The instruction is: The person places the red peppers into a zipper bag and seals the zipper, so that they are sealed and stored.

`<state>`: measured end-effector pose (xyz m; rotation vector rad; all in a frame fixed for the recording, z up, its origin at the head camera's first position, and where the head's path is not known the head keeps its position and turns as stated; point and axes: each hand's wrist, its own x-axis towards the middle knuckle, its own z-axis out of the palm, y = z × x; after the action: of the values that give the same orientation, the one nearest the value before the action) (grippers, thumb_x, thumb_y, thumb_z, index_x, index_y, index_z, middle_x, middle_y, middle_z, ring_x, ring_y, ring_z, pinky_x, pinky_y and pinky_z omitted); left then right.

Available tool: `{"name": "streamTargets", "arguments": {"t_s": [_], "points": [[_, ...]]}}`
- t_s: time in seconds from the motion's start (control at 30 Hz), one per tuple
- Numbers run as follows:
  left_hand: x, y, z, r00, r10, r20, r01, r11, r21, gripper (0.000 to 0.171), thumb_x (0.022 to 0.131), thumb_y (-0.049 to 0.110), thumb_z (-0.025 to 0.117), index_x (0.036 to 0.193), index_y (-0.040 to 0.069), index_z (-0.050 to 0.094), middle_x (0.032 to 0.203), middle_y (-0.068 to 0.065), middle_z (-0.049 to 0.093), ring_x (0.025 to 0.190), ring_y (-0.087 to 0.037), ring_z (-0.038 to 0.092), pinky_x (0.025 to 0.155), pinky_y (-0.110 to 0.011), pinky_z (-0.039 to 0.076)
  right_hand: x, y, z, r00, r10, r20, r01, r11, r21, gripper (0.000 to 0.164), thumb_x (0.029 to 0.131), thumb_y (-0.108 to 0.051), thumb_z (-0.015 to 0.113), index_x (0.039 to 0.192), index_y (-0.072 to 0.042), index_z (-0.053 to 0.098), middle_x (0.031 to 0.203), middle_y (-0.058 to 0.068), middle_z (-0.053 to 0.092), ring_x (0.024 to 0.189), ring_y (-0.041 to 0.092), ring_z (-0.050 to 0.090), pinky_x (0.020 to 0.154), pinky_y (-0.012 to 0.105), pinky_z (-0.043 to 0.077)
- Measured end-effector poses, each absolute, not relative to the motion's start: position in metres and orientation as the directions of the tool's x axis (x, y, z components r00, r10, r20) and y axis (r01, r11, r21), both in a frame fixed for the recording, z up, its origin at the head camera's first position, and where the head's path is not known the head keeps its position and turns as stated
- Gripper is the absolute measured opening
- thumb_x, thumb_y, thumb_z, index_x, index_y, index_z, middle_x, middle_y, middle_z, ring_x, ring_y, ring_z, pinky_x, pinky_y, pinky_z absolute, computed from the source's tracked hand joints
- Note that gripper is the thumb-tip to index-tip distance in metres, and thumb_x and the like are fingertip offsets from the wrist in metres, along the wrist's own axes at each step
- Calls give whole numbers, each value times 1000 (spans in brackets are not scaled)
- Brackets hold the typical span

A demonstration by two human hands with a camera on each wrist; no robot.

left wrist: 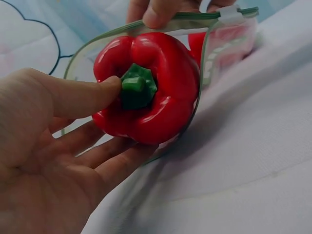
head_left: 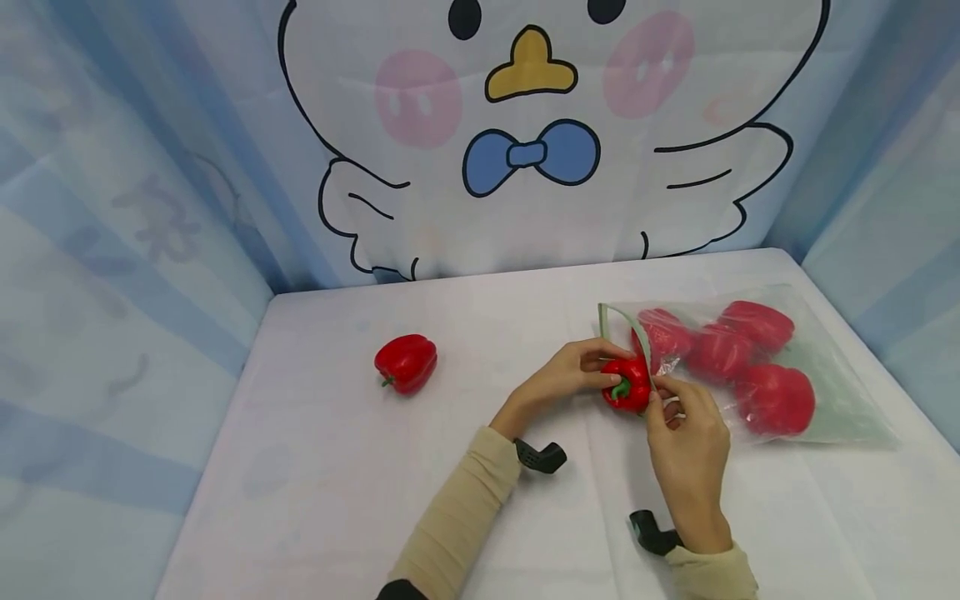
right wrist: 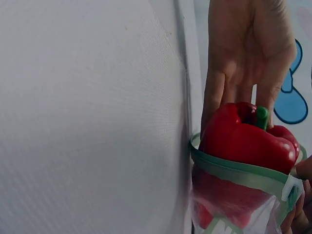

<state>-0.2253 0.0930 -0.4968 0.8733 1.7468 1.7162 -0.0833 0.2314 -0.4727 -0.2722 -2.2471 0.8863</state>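
A red bell pepper (left wrist: 170,92) with a green stem sits partly inside the mouth of a clear zip bag (head_left: 840,408). My left hand (head_left: 564,372) holds this pepper, thumb by the stem and fingers beneath, as the left wrist view shows. At the bag's green-edged opening, my right hand (head_left: 693,437) pinches the rim near the slider. In the right wrist view the pepper's lower part lies behind the clear plastic, its stem end outside. Several more red peppers (head_left: 776,398) lie inside the bag.
Another red bell pepper (head_left: 406,363) lies alone on the left part of the white-covered table (head_left: 315,500). A printed curtain (head_left: 525,225) rises behind the table's far edge, with more curtains at both sides. Dark wrist-worn devices (head_left: 542,457) sit at both wrists.
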Motion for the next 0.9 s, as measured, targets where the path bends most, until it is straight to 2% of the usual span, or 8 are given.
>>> {"name": "streamTargets", "arguments": {"t_s": [0.17, 0.37, 0.5, 0.6, 0.7, 0.9], "points": [[-225, 97, -501, -654, 753, 68, 124, 18, 992, 37, 100, 4, 65, 137, 2, 64, 141, -18, 63, 116, -10, 66, 98, -21, 55, -83, 230, -474, -743, 418, 523, -54, 741, -669, 24, 91, 2, 74, 115, 1, 75, 96, 16, 70, 75, 15, 55, 69, 0, 38], [-222, 98, -495, -674, 727, 133, 335, 140, 932, 34, 100, 5, 65, 134, 8, 69, 135, -11, 69, 122, -16, 63, 103, -22, 51, -84, 230, -476, -745, 415, 522, -58, 739, -671, 25, 91, 3, 74, 115, 2, 75, 97, 17, 70, 76, 19, 58, 69, 0, 38], [-216, 98, -495, -706, 684, 185, 429, 205, 880, 37, 98, 1, 64, 133, 10, 71, 132, -9, 69, 118, -16, 59, 100, -23, 51, -84, 229, -476, -746, 413, 522, -59, 740, -670, 24, 91, 3, 74, 115, 2, 75, 97, 17, 70, 75, 19, 58, 69, 1, 39], [-210, 100, -497, -745, 643, 180, 419, 241, 875, 41, 97, 1, 66, 136, 12, 68, 130, -13, 65, 114, -16, 60, 93, -19, 52, -84, 229, -477, -748, 413, 519, -55, 742, -668, 24, 91, 3, 73, 115, 2, 75, 97, 17, 70, 76, 20, 58, 69, 1, 38], [-204, 102, -499, -773, 613, 164, 372, 229, 899, 43, 97, 2, 68, 139, 9, 64, 133, -17, 60, 114, -20, 63, 91, -17, 54, -84, 229, -477, -751, 413, 515, -50, 742, -668, 24, 91, 2, 74, 115, 2, 75, 97, 17, 70, 76, 20, 58, 69, 0, 38], [-196, 106, -500, -809, 575, 122, 240, 135, 961, 45, 97, -2, 68, 140, 1, 57, 138, -19, 51, 122, -24, 63, 97, -19, 57, -84, 230, -479, -743, 415, 525, -53, 745, -664, 22, 91, 2, 73, 113, 2, 75, 95, 16, 69, 75, 13, 54, 68, 1, 38]]}}
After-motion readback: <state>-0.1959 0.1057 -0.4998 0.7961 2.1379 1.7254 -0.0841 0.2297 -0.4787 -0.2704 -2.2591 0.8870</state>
